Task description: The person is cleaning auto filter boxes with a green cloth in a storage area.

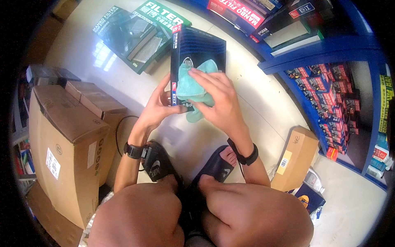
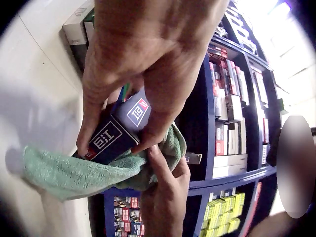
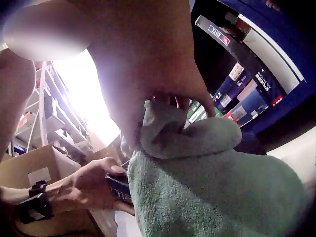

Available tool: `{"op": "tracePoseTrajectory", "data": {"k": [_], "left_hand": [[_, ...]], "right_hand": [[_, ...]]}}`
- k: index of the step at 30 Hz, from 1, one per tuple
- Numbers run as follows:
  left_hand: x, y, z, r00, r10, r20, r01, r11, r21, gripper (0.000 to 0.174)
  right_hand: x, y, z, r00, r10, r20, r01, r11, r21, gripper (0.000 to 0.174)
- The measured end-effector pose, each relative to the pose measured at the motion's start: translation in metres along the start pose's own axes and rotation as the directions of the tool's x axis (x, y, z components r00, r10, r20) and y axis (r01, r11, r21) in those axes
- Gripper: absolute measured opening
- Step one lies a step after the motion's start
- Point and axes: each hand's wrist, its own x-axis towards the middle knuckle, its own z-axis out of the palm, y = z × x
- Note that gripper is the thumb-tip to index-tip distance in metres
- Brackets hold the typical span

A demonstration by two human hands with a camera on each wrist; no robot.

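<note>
A dark blue filter box with a red-and-white label on its edge is held up over the floor between my hands. My left hand grips its lower left corner, thumb across the near end and fingers at the side. In the left wrist view that hand spans the lettered end of the box. My right hand holds a green terry cloth against the broad face of the box. Bunched folds of the cloth hang below the right hand in the right wrist view and hide much of the box.
Green filter boxes lie on the pale floor beyond. Tall cardboard cartons stand at left, and a long carton lies at right. Blue shelving packed with small boxes runs along the right. My slippered feet are below.
</note>
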Motion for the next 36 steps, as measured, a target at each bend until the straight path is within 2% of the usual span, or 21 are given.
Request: {"op": "tracePoseTrajectory", "data": {"k": [1, 5, 7, 11, 13, 15, 18, 20, 22, 26, 27, 29, 30, 32, 34, 36], "left_hand": [[0.0, 0.001, 0.001, 1.0, -0.004, -0.002, 0.004, 1.0, -0.013, 0.114], [-0.001, -0.002, 0.002, 1.0, -0.006, -0.018, 0.006, 0.999, -0.033, 0.115], [-0.001, -0.003, 0.001, 0.999, -0.028, -0.017, 0.027, 1.0, -0.011, 0.115], [-0.001, -0.003, 0.002, 0.999, -0.047, -0.023, 0.048, 0.999, 0.024, 0.115], [-0.001, 0.001, 0.005, 0.999, -0.043, -0.019, 0.043, 0.999, 0.012, 0.115], [-0.001, 0.003, 0.009, 0.999, -0.039, -0.014, 0.039, 0.999, 0.0, 0.114], [0.0, 0.003, 0.01, 0.998, -0.049, -0.047, 0.052, 0.997, 0.055, 0.113], [0.0, -0.002, 0.007, 1.0, 0.001, -0.025, 0.001, 0.997, 0.071, 0.11], [-0.001, 0.001, 0.01, 1.0, -0.01, 0.0, 0.01, 0.993, 0.122, 0.109], [0.003, -0.005, 0.003, 0.999, -0.038, 0.036, 0.027, 0.962, 0.273, 0.108], [0.001, 0.0, 0.007, 0.999, -0.038, 0.037, 0.027, 0.962, 0.273, 0.108], [-0.005, 0.015, 0.019, 0.985, -0.153, 0.086, 0.122, 0.95, 0.288, 0.111], [-0.008, 0.011, 0.019, 0.984, -0.155, 0.088, 0.124, 0.949, 0.29, 0.111], [-0.01, 0.002, 0.018, 0.977, -0.137, 0.162, 0.09, 0.96, 0.265, 0.108], [-0.01, 0.001, 0.02, 0.98, -0.135, 0.147, 0.094, 0.962, 0.258, 0.109], [-0.007, 0.0, 0.022, 0.986, -0.121, 0.116, 0.09, 0.967, 0.239, 0.11]], "right_hand": [[-0.001, -0.002, -0.002, 0.998, 0.037, 0.045, -0.036, 0.999, -0.016, 0.073], [-0.005, 0.0, -0.003, 0.997, 0.037, 0.061, -0.038, 0.999, 0.017, 0.076], [-0.007, 0.001, -0.003, 0.993, 0.092, 0.074, -0.092, 0.996, 0.007, 0.078], [-0.008, -0.003, -0.005, 0.993, 0.108, 0.055, -0.106, 0.994, -0.034, 0.081], [-0.009, -0.007, -0.006, 0.995, 0.097, 0.036, -0.092, 0.988, -0.124, 0.082], [-0.012, -0.004, -0.002, 0.995, 0.093, 0.037, -0.089, 0.99, -0.105, 0.082], [-0.016, -0.006, -0.002, 0.995, 0.077, 0.064, -0.073, 0.996, -0.056, 0.081], [-0.016, -0.007, -0.005, 0.994, 0.064, 0.087, -0.062, 0.998, -0.026, 0.079], [-0.012, -0.005, -0.006, 0.997, 0.001, 0.076, 0.006, 0.995, -0.099, 0.074], [0.01, 0.015, -0.011, 0.996, -0.019, 0.086, 0.03, 0.992, -0.125, 0.069], [0.015, 0.019, -0.013, 1.0, -0.006, 0.005, 0.006, 0.987, -0.158, 0.066], [0.029, 0.039, -0.017, 0.992, -0.023, -0.126, -0.005, 0.975, -0.221, 0.06], [0.035, 0.051, -0.019, 0.992, -0.021, -0.128, -0.008, 0.975, -0.22, 0.06], [0.044, 0.068, -0.023, 0.962, 0.03, -0.27, -0.086, 0.977, -0.197, 0.058], [0.043, 0.062, -0.025, 0.969, 0.062, -0.24, -0.103, 0.981, -0.164, 0.058], [0.038, 0.048, -0.019, 0.971, 0.012, -0.24, -0.06, 0.979, -0.195, 0.058]]}}
